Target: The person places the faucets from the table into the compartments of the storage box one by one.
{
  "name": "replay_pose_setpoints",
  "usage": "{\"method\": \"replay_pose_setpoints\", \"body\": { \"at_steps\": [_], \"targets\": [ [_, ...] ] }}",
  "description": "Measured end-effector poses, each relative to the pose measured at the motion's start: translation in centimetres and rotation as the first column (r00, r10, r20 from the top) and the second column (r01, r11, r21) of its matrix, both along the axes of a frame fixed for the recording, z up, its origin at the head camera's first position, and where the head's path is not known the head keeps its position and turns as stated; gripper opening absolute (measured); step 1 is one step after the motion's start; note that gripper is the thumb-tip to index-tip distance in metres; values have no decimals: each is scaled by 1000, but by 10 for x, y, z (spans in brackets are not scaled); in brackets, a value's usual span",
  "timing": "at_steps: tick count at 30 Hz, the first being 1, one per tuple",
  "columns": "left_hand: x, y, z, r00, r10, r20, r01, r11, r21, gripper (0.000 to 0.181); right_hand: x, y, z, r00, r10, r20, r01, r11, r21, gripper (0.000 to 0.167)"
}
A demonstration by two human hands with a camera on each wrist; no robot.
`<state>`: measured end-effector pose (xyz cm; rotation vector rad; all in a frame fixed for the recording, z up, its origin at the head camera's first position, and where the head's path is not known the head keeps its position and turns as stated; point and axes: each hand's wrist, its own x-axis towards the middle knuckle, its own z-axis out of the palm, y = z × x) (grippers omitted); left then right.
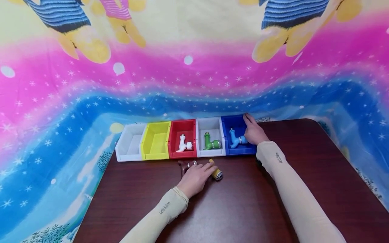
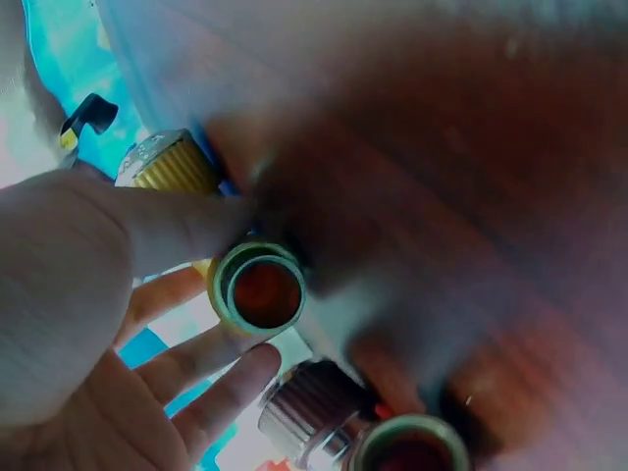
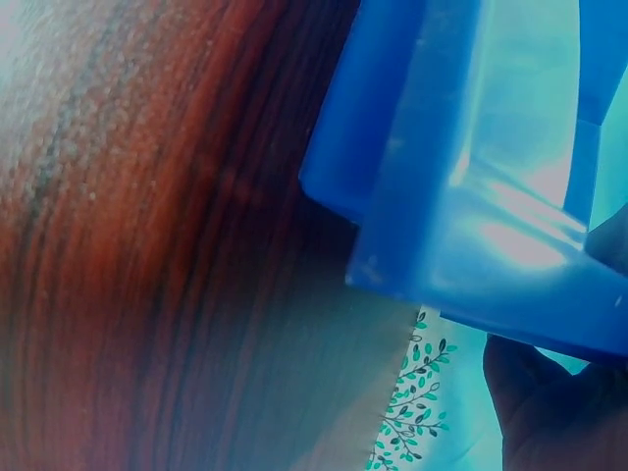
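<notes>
Behind everything stands the printed cloth (image 1: 194,79), and in front of it the dark bench (image 1: 243,209). Reckon the clock from the yellow tap in the head view, 12 pointing away from the person. The row of bins runs along the far edge: left white bin (image 1: 129,157) between 9 and 10 o'clock, yellow bin (image 1: 156,156) at 10, red bin (image 1: 182,154) between 10 and 11, middle white bin (image 1: 211,152) at 12, blue bin (image 1: 240,151) at 1.

Of the hands, the right hand (image 1: 256,133) is between 1 and 2 o'clock, fingers bent over the blue bin's outer wall and gripping it. The left hand (image 1: 197,175), between 8 and 9, pinches the yellow tap (image 1: 217,173) between thumb and forefinger, the other fingers spread loosely.

The yellow tap is just in front of the row; whether it touches the bench I cannot tell. The brown tap (image 1: 184,166) lies at 9 o'clock, partly behind the left hand. The white tap (image 1: 182,143), green tap (image 1: 208,141) and blue tap (image 1: 234,139) lie in the red, middle white and blue bins.

The step in hand looks like securing the yellow tap while steadying the row. Best pinch its body firmly, as the round metal could roll, lift clear of the brown tap, and press the blue bin lightly, without dragging it.
</notes>
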<state>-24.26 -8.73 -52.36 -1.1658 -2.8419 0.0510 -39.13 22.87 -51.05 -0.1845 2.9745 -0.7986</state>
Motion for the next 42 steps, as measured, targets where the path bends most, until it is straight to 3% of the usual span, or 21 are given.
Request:
{"method": "replay_pose_setpoints", "body": {
  "at_steps": [8,16,21,24,30,36,42],
  "targets": [
    [4,1,0,999,-46,-28,49,993,106,49,0,-1,3,1000,11,-7,-11,1000,-10,69],
    [4,4,11,998,-58,-14,59,988,141,39,0,0,3,1000,4,-7,-4,1000,-19,68],
    [6,4,12,997,-74,-27,77,986,148,34,2,0,1,1000,2,-5,-2,1000,-18,68],
    [8,4,13,996,-84,-32,88,982,167,40,3,1,1,1000,3,-3,-3,1000,-20,67],
    [8,4,15,995,-88,-47,98,961,258,50,1,1,0,1000,0,2,0,1000,-24,68],
    [9,4,13,989,-104,-102,132,936,326,27,2,1,-1,1000,-1,-1,1,1000,-29,68],
    [9,4,18,988,-136,-74,153,926,345,23,4,-1,0,1000,7,-9,-7,999,-39,68]
  ]
}}
